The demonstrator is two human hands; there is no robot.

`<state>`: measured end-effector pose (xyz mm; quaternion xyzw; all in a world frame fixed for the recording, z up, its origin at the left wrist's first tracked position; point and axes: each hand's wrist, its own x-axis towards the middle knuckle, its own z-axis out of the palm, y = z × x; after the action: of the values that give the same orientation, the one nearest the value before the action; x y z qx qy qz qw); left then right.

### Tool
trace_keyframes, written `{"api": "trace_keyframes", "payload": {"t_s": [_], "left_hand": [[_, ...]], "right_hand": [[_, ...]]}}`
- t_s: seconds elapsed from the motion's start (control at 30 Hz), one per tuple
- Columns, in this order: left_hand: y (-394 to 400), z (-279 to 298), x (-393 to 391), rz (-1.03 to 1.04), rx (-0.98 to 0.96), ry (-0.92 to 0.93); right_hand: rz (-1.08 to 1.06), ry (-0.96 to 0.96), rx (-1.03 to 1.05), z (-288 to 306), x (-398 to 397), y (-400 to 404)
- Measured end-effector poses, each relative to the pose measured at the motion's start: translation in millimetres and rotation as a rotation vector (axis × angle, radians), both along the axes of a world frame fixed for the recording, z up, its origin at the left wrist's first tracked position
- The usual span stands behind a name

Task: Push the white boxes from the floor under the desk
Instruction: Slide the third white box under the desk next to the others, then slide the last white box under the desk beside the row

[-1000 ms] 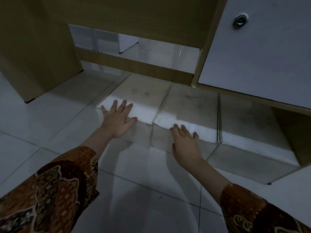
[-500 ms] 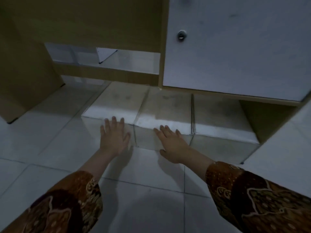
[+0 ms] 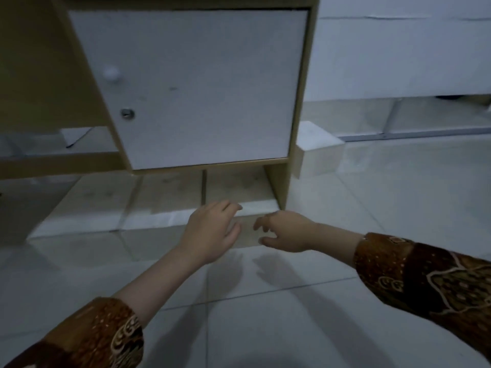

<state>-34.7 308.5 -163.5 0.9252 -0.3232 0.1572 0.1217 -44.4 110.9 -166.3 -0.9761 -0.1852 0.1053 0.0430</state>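
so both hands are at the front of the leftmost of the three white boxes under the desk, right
Not quite. In the head view the left hand and right hand are at the front of the rightmost box, the one beside the desk's side panel, under the white cabinet door. The leftmost box is untouched.

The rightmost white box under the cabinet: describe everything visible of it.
The rightmost white box is flat and rectangular, looks like cardboard, with a scuffed, smudged top. It lies on the tiled floor, mostly beneath the white cabinet door, beside the desk's wooden leg panel. The left hand rests against its front edge; the right hand is at its front, contact unclear.
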Motion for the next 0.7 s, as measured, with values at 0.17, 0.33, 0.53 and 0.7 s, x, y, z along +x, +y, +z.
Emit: {"api": "trace_keyframes", "payload": {"t_s": [0.17, 0.33, 0.53, 0.7], "left_hand": [[-101.4, 2.4, -5.6, -0.116, -0.045, 0.036], [-192.7, -7.5, 14.6, -0.090, -0.113, 0.121], [-280.1, -24.2, 83.0, 0.032, -0.095, 0.236], [-330.6, -27.1, 140.6, 0.162, -0.071, 0.298]], "right_hand": [[-0.123, 0.078, -0.077, 15.6, 8.3, -113.6], [-0.314, 0.038, 0.003, 7.7, 45.5, -199.2], [-0.439, -0.038, 0.176, -22.0, 105.4, -272.2], [-0.386, -0.037, 0.170, -20.3, 137.2, -321.3]]}}
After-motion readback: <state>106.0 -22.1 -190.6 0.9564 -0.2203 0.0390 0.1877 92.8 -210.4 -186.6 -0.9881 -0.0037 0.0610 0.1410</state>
